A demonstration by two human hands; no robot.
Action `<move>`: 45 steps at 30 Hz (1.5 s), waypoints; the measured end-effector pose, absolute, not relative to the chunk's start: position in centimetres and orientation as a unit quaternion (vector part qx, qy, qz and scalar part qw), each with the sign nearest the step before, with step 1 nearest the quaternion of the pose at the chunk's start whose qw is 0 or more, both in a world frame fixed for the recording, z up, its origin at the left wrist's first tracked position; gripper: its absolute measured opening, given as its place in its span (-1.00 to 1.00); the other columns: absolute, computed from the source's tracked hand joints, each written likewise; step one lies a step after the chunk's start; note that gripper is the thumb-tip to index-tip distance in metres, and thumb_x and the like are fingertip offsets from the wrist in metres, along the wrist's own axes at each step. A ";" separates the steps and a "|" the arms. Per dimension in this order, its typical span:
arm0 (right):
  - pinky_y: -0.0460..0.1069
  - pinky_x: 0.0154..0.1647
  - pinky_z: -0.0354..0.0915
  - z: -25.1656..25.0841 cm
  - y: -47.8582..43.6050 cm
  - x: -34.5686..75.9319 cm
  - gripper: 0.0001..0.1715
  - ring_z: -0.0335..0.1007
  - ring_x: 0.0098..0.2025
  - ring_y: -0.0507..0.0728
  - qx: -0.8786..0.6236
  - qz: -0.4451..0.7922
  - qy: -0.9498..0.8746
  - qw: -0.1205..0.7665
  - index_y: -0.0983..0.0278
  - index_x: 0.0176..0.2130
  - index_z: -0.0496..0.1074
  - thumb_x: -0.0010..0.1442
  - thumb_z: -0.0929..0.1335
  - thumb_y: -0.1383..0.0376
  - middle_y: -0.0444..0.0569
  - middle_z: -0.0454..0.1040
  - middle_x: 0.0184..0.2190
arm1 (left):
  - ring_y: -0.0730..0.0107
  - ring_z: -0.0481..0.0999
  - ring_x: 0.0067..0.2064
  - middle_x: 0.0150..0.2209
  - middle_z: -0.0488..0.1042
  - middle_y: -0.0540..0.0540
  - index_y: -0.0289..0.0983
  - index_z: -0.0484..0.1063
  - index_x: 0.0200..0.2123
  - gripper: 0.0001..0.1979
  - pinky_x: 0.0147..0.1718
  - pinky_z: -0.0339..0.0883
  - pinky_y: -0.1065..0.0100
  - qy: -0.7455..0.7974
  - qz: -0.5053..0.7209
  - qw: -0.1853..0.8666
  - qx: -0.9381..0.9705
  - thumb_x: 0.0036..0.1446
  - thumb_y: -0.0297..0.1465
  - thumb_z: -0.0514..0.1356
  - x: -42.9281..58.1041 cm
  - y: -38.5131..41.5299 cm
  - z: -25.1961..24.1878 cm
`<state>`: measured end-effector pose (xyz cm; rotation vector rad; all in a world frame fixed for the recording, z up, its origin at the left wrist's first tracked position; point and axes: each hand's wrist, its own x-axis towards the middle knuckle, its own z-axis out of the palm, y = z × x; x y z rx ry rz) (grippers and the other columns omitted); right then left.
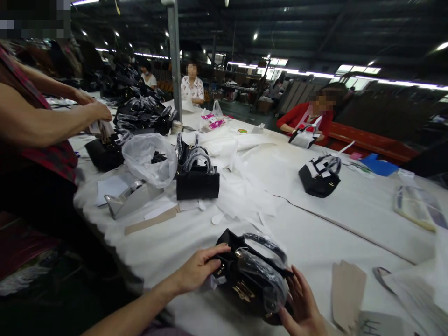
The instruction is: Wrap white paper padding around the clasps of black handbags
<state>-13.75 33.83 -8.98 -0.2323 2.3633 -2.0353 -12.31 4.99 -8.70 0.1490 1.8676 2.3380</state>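
A black handbag (229, 273) with a gold clasp is at the near edge of the white-covered table, tilted between my two hands. Clear plastic film wraps its handles (261, 266). My left hand (203, 266) grips the bag's upper left corner, thumb and fingers pinching its side near a gold fitting. At the opposite end, my right hand (303, 303) is curled around the bag's right side, fingers along the edge and thumb low on the front. The bag's underside and inside are mostly hidden.
Another black handbag (198, 184) stands ahead, beside a clear plastic bag (150, 161) and a tape dispenser (131, 200). Beige card tags (348, 291) lie at right. A co-worker's arms (70, 114) reach over the table at left; a person in red (324, 119) sits across.
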 end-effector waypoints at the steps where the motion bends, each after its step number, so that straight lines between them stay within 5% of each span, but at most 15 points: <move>1: 0.11 0.29 0.09 -8.7 33.9 -13.5 -0.17 -0.06 0.36 0.22 -0.070 -0.648 0.758 0.012 0.05 0.30 0.00 0.17 0.38 0.06 0.03 0.04 0.34 | 0.07 0.23 0.23 0.18 0.34 -0.13 -0.19 0.43 0.09 -0.56 0.28 -0.07 0.13 0.629 0.773 0.067 0.049 0.18 -0.17 0.22 -12.1 5.2 -8.9; 8: 0.20 0.32 -0.02 -8.0 33.9 -13.9 -0.16 -0.08 0.36 0.23 -0.072 -0.644 0.762 0.019 0.02 0.29 -0.03 0.17 0.38 0.04 0.05 0.01 0.34 | 0.18 0.44 0.00 0.07 0.43 -0.12 -0.19 0.34 0.14 -0.61 0.04 0.28 0.22 0.695 0.716 0.040 0.040 0.29 -0.23 0.06 -11.9 6.1 -8.8; 15: 0.22 0.27 0.10 -8.5 34.0 -13.1 -0.20 0.05 0.32 0.26 -0.066 -0.595 0.800 -0.030 0.08 0.28 0.02 0.18 0.36 0.04 0.10 0.08 0.31 | 0.11 0.25 0.23 0.18 0.33 -0.11 -0.17 0.38 0.09 -0.65 0.26 0.02 0.08 0.689 0.724 0.012 0.027 0.29 -0.23 0.07 -11.1 6.4 -8.6; 20: 0.13 -0.02 0.37 -8.8 34.1 -11.8 -0.44 0.42 -0.05 0.23 -0.070 -0.493 0.854 -0.152 0.14 0.11 0.32 0.15 0.39 0.08 0.07 0.38 0.04 | 0.10 0.24 0.24 0.18 0.32 -0.12 -0.17 0.39 0.09 -0.64 0.28 -0.02 0.02 0.684 0.729 0.013 0.019 0.29 -0.20 0.07 -11.1 6.6 -8.5; 26: 0.00 -0.27 0.40 -8.3 33.8 -11.2 -0.71 0.43 -0.28 0.13 -0.122 -0.425 0.873 -0.205 0.17 -0.07 0.46 0.21 0.36 0.16 -0.02 0.49 -0.23 | 0.12 0.31 0.17 0.12 0.37 -0.14 -0.19 0.36 0.09 -0.63 0.23 0.08 0.07 0.689 0.724 0.012 0.021 0.30 -0.19 0.06 -11.4 6.4 -8.3; 30: -0.04 -0.29 0.42 -7.9 33.7 -11.6 -0.77 0.46 -0.30 0.10 -0.142 -0.403 0.883 -0.196 0.19 -0.12 0.48 0.21 0.37 0.21 -0.03 0.51 -0.24 | 0.13 0.36 0.12 0.11 0.37 -0.17 -0.20 0.18 0.21 -0.53 0.15 0.20 0.12 0.696 0.716 0.022 0.039 0.30 -0.16 0.04 -10.7 6.4 -8.8; 34: -0.06 -0.34 0.43 -8.0 32.8 -11.6 -0.75 0.48 -0.35 0.10 -0.105 -0.423 0.879 -0.193 0.22 -0.16 0.50 0.22 0.33 0.16 -0.01 0.54 -0.29 | 0.05 0.18 0.26 0.26 0.18 -0.18 -0.16 -0.03 0.30 -0.14 0.25 0.04 0.07 0.788 0.613 -0.040 0.038 0.02 -0.29 0.35 -10.1 7.1 -9.9; 39: -0.07 -0.43 0.39 -6.5 32.0 -12.2 -0.59 0.51 -0.28 0.17 0.009 -0.430 0.879 -0.206 0.26 -0.20 0.51 0.19 0.31 0.01 0.04 0.58 -0.27 | 0.12 0.43 0.02 -0.03 0.46 -0.15 -0.21 0.32 0.07 -0.57 0.03 0.30 0.15 0.834 0.544 -0.089 0.024 0.11 -0.41 0.21 -11.3 7.6 -7.7; 45: -0.05 -0.43 0.41 -6.6 33.8 -12.1 -0.54 0.53 -0.41 0.16 0.025 -0.393 0.914 -0.100 0.24 -0.23 0.53 0.21 0.27 -0.04 -0.03 0.59 -0.41 | 0.07 0.47 0.01 -0.04 0.51 -0.12 -0.20 0.38 0.06 -0.51 0.04 0.27 0.19 0.853 0.518 0.043 -0.035 0.02 -0.30 0.27 -11.0 7.4 -4.9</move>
